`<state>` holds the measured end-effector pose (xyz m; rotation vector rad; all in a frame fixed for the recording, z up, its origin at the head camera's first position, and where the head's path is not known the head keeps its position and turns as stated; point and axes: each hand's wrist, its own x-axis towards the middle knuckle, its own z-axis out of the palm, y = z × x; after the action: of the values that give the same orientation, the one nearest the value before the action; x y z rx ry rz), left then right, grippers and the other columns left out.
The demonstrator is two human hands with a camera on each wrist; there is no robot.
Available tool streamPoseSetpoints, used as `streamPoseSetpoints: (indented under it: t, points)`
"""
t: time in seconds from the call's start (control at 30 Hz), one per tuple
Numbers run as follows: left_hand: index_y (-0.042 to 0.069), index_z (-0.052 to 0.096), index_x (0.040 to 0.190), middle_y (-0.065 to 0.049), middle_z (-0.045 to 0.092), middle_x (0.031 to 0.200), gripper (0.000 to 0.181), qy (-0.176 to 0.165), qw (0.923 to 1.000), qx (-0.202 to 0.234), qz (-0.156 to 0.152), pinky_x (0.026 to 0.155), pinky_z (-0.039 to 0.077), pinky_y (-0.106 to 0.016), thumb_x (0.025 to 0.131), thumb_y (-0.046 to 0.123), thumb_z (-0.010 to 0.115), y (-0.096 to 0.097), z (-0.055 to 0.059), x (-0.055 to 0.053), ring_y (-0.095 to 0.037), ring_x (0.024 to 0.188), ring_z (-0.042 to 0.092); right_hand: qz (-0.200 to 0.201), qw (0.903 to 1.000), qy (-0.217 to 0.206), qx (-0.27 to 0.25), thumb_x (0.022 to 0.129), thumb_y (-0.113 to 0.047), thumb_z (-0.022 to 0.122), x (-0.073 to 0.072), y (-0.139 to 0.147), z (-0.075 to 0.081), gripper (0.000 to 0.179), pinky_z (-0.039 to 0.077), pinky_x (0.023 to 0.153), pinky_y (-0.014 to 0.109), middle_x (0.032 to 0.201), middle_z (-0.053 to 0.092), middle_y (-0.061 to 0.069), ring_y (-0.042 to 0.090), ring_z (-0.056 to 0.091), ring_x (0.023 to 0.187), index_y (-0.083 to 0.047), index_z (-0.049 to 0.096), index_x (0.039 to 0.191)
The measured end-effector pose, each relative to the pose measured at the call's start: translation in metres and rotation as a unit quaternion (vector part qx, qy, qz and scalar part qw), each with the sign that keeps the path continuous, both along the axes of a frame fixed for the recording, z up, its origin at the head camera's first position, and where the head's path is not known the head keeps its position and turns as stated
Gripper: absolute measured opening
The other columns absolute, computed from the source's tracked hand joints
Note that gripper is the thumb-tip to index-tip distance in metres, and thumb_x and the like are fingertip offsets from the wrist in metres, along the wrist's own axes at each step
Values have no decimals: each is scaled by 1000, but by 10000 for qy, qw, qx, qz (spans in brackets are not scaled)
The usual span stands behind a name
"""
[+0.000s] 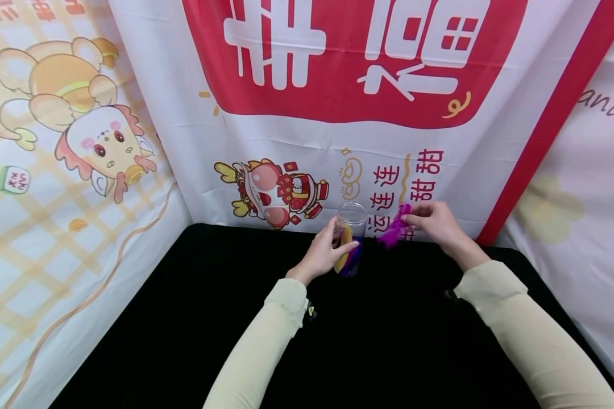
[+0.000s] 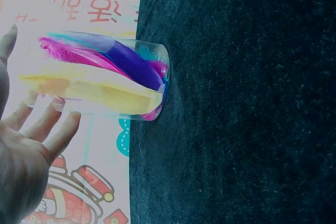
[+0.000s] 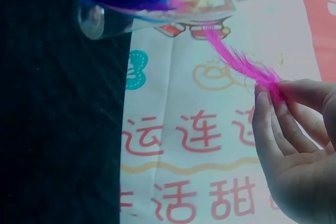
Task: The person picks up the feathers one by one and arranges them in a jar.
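My left hand (image 1: 321,254) grips a tall clear cup (image 1: 356,227) near the back of the black table, thumb across the near side. Inside the cup lie several feathers: a yellow feather (image 2: 100,92), a dark blue-purple feather (image 2: 128,59), and magenta and teal ones. To the right of the cup, my right hand (image 1: 436,224) pinches a magenta feather (image 3: 239,65) between thumb and fingertips. That feather hangs outside the cup in the head view, its loose end slanting down toward it. Whether the cup's base touches the table cannot be told.
A black cloth-covered table (image 1: 378,341) stretches in front of me. Behind it hangs a white and red banner (image 1: 297,136) with large characters and a cartoon figure. A patterned curtain (image 1: 36,238) hangs on the left, and another pale cloth (image 1: 583,227) on the right.
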<state>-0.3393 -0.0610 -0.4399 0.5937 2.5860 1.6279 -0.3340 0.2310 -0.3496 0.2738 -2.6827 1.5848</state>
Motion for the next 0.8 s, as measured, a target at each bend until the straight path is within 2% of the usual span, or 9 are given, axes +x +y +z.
streamPoseSetpoints:
  t: [0.2,0.43,0.67,0.8]
  points:
    - [23,33,155,-6,50,145,69,-21,10000,17,-44,106,51,-44,99,38,70,-1,-1,-2,-29,136,54,12,9995,315,25,96,-21,75,2,-10,11,31,54,69,24,92,76,3,15,71,81,7,69,110]
    - [22,32,156,-6,50,144,71,1,9999,44,-113,107,50,-44,99,40,69,-1,-2,-2,-30,136,54,120,9991,320,-233,97,-14,73,0,-24,25,27,57,72,24,93,77,7,16,72,79,8,69,111]
    - [23,32,155,-5,51,143,69,73,9998,36,-167,108,49,-43,99,40,69,-3,-2,-3,-30,136,54,92,9976,662,-158,96,-17,75,2,-37,38,27,53,65,27,89,76,2,12,67,77,6,72,109]
    - [24,35,152,-4,52,140,66,117,9997,62,-197,108,49,-44,99,42,69,-3,-3,-3,-30,135,54,69,9961,802,-357,94,-22,77,5,-45,44,28,54,66,28,87,76,-1,17,69,78,3,73,107]
